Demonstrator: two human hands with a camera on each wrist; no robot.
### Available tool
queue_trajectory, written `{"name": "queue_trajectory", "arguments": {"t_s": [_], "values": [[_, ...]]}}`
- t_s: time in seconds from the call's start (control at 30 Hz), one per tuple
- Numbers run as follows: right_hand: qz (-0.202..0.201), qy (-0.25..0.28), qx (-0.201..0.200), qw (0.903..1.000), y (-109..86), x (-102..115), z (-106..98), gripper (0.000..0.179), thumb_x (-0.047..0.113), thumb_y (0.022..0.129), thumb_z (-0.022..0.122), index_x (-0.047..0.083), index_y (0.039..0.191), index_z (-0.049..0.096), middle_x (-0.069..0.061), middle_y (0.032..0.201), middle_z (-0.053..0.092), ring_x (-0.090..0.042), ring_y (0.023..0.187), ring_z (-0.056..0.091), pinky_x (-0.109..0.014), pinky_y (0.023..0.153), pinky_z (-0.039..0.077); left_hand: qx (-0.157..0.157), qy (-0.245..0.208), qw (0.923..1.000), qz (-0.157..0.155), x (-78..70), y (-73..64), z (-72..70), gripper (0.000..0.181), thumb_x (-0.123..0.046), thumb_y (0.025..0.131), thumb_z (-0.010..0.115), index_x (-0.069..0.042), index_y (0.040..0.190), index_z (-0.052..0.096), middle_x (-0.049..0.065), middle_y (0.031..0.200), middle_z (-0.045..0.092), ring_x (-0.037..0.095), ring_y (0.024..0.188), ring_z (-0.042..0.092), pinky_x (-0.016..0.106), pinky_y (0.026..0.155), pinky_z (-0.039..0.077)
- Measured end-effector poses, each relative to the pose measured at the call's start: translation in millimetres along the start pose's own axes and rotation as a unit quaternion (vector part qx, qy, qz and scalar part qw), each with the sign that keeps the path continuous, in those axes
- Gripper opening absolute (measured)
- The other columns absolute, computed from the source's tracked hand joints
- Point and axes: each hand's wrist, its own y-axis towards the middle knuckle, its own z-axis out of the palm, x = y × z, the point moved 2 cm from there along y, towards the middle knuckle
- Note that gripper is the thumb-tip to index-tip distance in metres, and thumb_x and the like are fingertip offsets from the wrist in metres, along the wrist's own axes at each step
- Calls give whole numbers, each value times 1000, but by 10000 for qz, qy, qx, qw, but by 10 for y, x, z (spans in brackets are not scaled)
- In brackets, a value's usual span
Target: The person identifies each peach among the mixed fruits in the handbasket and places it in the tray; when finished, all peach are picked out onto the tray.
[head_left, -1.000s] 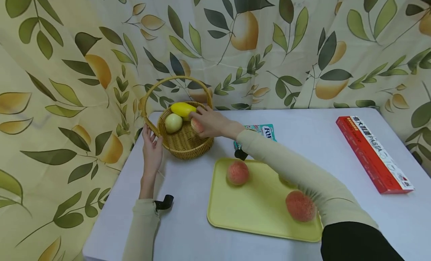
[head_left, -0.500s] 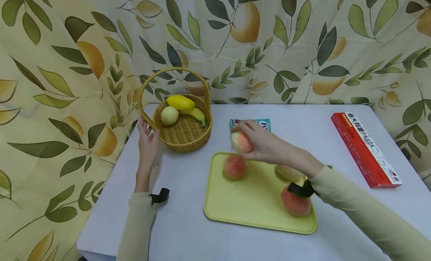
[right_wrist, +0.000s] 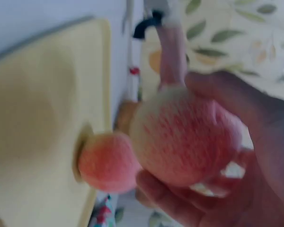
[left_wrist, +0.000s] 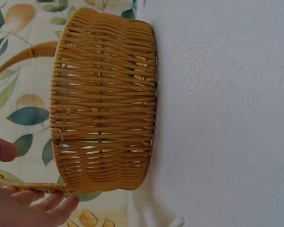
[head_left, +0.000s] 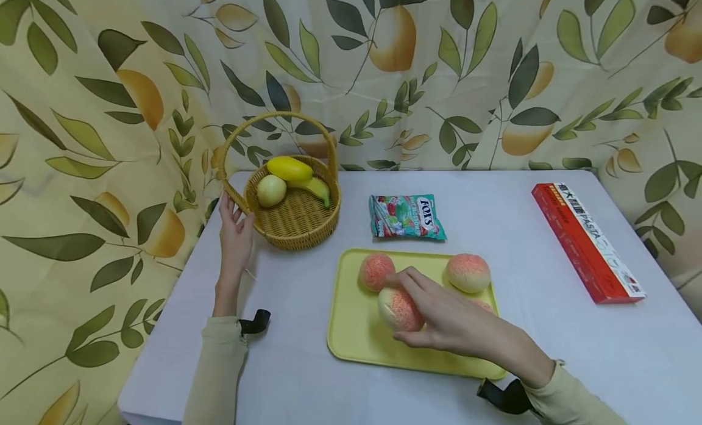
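My right hand [head_left: 446, 318] grips a pink-and-cream peach [head_left: 400, 309] above the yellow tray [head_left: 356, 346]. In the right wrist view, the thumb and fingers curl round that peach [right_wrist: 187, 135]. Three other peaches lie on the tray: one at the back left [head_left: 376, 272], one at the back right [head_left: 468, 272], and one mostly hidden behind my right hand. At the left, my left hand [head_left: 236, 239] touches the wicker basket's handle low on its left side, fingers fairly straight and thumb apart. The basket [head_left: 296, 236] holds a yellow oval fruit [head_left: 289, 168], a banana [head_left: 315, 188] and a pale green round fruit [head_left: 271, 191].
A teal FOX'S candy bag [head_left: 407, 217] lies behind the tray. Toward the table's right edge is a long red pasta box [head_left: 587, 242]. Leaf-patterned cloth [head_left: 351, 77] hangs behind and to the left of the white-covered table [head_left: 296, 376].
My right hand has lifted the peach out of the basket and carried it right and nearer over the tray. The left hand has stayed at the basket handle.
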Motion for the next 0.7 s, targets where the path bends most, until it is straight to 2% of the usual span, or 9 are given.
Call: {"name": "queue_trajectory", "arguments": {"t_s": [0.1, 0.17, 0.33, 0.43, 0.7], "values": [[194, 101, 150, 9996, -57, -12, 27, 66, 37, 87, 81, 18, 142, 50, 15, 129, 54, 0, 113, 55, -27, 96, 56, 104, 4, 9999, -125, -47, -44, 15, 77, -13, 106, 49, -22, 167, 3, 5, 175, 8, 26, 158, 25, 46, 127, 32], [222, 160, 252, 9993, -79, -16, 65, 64, 36, 87, 80, 18, 141, 51, 14, 130, 54, -2, 116, 54, -29, 98, 56, 158, 7, 9997, -163, -132, -85, 25, 76, -11, 106, 48, -17, 167, 2, 8, 175, 7, 30, 158, 25, 48, 127, 31], [32, 340, 458, 9984, -68, 6, 229, 59, 31, 86, 79, 23, 138, 51, 11, 132, 48, -5, 119, 50, -27, 98, 55, 188, 32, 9997, -127, -307, -144, 38, 76, -11, 105, 48, -11, 166, 2, 13, 174, 7, 33, 158, 24, 48, 127, 31], [41, 408, 441, 9982, -46, 3, 305, 59, 29, 85, 79, 24, 136, 51, 11, 130, 44, -4, 115, 51, -25, 95, 55, 178, 34, 9998, -90, -331, -139, 40, 77, -11, 105, 48, -12, 166, 3, 13, 174, 8, 32, 158, 24, 47, 127, 31], [286, 452, 963, 9939, -19, -38, 458, 59, 30, 88, 76, 24, 139, 49, 10, 126, 43, -7, 113, 48, -23, 89, 53, 97, 24, 9998, -162, -309, -144, 29, 78, -10, 104, 48, -15, 167, 2, 11, 175, 8, 32, 159, 24, 49, 127, 31]]}}
